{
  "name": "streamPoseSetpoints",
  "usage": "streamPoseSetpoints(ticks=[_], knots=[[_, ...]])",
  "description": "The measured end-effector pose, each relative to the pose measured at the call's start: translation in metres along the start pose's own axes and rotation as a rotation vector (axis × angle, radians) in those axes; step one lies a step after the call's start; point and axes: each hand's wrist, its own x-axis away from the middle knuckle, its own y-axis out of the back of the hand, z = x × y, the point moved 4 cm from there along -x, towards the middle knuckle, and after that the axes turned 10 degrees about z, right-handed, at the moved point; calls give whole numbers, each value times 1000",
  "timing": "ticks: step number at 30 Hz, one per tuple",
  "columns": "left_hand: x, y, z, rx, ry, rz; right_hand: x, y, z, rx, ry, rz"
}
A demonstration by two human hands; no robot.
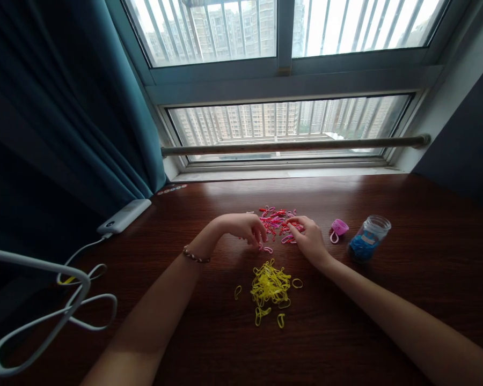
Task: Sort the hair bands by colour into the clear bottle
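Note:
Small pink and red rubber bands (pixel 271 221) lie in a loose pile on the dark wooden table. At the pile's left edge is my left hand (pixel 245 228), its fingers bent down and drawn together; what they hold, if anything, is hidden. A pink rubber band (pixel 268 250) lies just by its fingertips. My right hand (pixel 309 238) reaches in from the right, fingers stretched out over the pile, fingertips touching the red and pink bands. Closer to me, between my forearms, sits a heap of yellow rubber bands (pixel 271 284), with several strays around it.
Right of my right hand stand a small pink cup-like piece with a loop (pixel 339 227) and a clear jar (pixel 370 236) holding blue bands. A white power bank (pixel 124 215) with a looped white cable (pixel 78 295) lies at left, by a blue curtain (pixel 104 107). A window is behind.

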Motion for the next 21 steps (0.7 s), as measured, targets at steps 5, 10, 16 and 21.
streamPoseSetpoints(ticks=[5, 10, 16, 21], knots=[[23, 36, 37, -273, 328, -587, 1, -10, -16, 192, 0, 42], [9, 31, 58, -95, 290, -514, 2, -16, -16, 181, 61, 185], [-6, 33, 57, -84, 128, -571, -1, -12, -11, 17, 154, 254], [2, 42, 52, 78, -63, -640, -3, -3, -9, 5, 150, 106]])
